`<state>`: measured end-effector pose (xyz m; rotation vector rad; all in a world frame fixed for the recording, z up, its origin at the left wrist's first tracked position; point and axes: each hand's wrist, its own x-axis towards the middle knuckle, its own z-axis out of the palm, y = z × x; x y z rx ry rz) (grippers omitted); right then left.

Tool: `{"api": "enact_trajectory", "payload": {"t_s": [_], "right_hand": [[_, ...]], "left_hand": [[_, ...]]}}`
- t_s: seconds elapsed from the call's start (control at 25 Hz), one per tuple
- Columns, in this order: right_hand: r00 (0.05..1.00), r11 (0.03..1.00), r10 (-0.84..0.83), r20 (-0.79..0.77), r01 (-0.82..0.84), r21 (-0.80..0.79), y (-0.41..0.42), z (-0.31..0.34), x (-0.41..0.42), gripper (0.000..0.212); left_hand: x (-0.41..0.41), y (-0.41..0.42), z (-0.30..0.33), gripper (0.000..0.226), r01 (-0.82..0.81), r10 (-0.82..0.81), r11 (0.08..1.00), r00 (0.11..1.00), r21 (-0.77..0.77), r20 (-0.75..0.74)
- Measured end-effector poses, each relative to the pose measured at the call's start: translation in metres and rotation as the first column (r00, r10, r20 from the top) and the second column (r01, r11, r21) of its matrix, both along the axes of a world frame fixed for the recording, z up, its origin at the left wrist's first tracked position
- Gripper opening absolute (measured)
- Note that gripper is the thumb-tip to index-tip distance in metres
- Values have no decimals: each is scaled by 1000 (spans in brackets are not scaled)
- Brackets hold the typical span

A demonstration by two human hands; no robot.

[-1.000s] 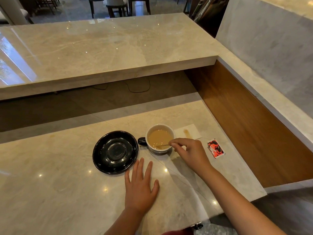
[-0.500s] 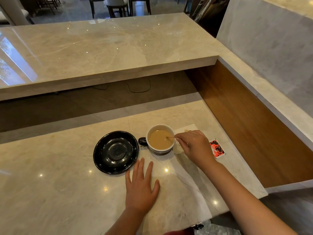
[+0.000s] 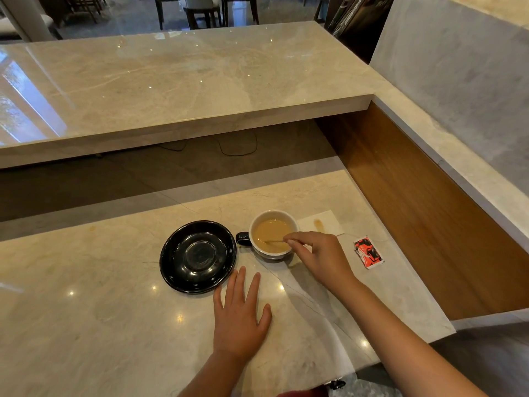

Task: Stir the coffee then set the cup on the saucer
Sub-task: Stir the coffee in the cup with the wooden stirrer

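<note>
A cup with a white inside and a dark handle stands on the marble counter, full of light brown coffee. An empty black saucer lies just left of it, not touching. My right hand is beside the cup's right rim and pinches a thin stir stick whose tip dips into the coffee. My left hand lies flat on the counter in front of the saucer, fingers spread, holding nothing.
A white napkin with a brown stain lies behind my right hand. A torn red sachet lies to the right. A wooden wall rises along the counter's right edge, and a raised marble ledge runs across the back.
My right hand has swung the stick around inside the cup, from the far right side back toward the near side. Cup, saucer and left hand have stayed put.
</note>
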<state>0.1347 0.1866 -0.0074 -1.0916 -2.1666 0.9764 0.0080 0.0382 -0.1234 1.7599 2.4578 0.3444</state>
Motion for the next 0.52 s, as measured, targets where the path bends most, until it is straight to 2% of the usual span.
{"api": "enact_trajectory", "payload": {"t_s": [0.24,0.36,0.52], "right_hand": [[994,952,-105,35,91,291,7,-14,1,22],[992,912,-67,107,18,409,9,-12,12,28],[972,902,-32,232,-72,426,13,8,17,15]], "left_hand": [[0,0,1,62,3,-3,1000,1000,11,9],[0,0,1,61,3,-3,1000,1000,11,4],[0,0,2,60,5,-5,1000,1000,15,3]]}}
